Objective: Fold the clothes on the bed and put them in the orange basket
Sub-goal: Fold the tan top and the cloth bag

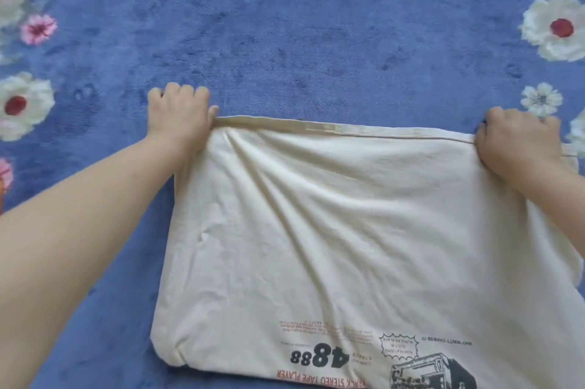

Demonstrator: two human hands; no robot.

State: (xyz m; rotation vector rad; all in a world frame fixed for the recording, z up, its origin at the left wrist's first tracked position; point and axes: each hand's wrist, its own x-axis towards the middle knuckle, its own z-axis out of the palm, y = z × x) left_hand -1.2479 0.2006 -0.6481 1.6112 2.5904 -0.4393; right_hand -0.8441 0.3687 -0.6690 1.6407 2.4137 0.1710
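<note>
Both hands, left hand (182, 110) and right hand (519, 138), grip cream shirt (316, 230) hem (print upside-down).

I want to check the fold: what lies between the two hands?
In the head view, the shirt's hemmed edge stretches from the left hand to the right hand; nothing else.

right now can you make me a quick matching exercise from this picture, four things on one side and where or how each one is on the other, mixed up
Things
1. left hand
2. right hand
3. cream shirt
4. blue flowered blanket

Places or states
A. spread under everything, white flowers along its sides
B. grips the far left corner of the hem
C. lies flat, printed side up, print at the near edge
D. grips the far right corner of the hem

Pairs: 1-B, 2-D, 3-C, 4-A
</note>
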